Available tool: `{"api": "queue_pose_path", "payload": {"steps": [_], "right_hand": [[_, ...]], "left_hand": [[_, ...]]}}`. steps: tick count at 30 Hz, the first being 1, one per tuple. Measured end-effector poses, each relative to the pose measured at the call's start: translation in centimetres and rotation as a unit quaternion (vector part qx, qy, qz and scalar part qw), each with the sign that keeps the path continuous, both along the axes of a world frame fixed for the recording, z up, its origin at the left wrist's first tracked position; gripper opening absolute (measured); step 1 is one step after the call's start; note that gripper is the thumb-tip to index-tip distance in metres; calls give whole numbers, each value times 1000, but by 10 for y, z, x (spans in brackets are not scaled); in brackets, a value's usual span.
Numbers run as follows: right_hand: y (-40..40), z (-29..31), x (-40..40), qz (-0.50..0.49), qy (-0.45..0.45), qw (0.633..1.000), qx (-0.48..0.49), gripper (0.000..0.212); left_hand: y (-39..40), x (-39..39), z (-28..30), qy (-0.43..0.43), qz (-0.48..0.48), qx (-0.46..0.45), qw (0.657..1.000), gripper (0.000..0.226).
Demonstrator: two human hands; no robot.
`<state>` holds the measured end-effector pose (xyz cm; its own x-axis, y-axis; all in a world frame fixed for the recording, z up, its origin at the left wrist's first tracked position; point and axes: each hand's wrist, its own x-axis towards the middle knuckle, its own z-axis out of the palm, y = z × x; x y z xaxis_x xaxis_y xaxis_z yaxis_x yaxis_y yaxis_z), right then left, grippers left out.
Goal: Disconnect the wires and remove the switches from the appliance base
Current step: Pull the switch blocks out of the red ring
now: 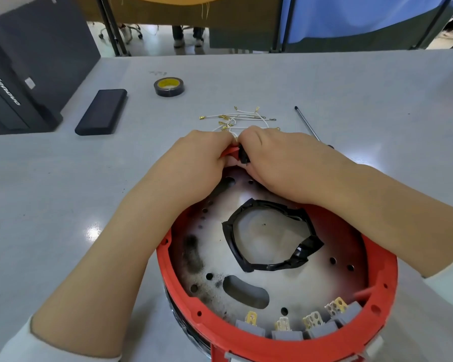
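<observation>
Head view, then. Where is the appliance base?

— The red appliance base (277,343) stands on the grey table (351,87), close to the person, open side up. Inside lies a pale, scorched metal plate (209,257) with a torn black ring (309,244) round its middle opening.

— And what sits in it?

— Four grey switches (288,335) line the near rim, their brass terminals bare.

— The hands?

— Both meet at the far rim. The left hand (194,163) curls its fingers round the red edge; the right hand (280,163) pinches a small black part (244,155) there.

— The wires?

— White wires (236,118) with brass ends lie loose on the table just beyond the hands, near a tape roll (169,86), a metal rod (306,124) and a dark case (101,112).
</observation>
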<state>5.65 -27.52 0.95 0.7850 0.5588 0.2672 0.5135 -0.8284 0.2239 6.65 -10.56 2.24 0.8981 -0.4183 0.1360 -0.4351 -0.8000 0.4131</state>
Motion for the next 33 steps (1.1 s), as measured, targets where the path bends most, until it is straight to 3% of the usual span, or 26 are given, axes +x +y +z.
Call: {"api": "queue_pose_path", "payload": {"steps": [6,16,33], "right_hand": [[-4,5,-4,-38,55,996,50,33],[-9,9,5,-39,31,991,-124,38],[-5,13,-1,-74,32,986,-143,39]], "left_hand": [[0,-2,-1,21,0,-36,999,18],[-1,-5,2,-4,-20,-2,1000,24],[0,-3,2,-13,-12,-15,1000,12]]}}
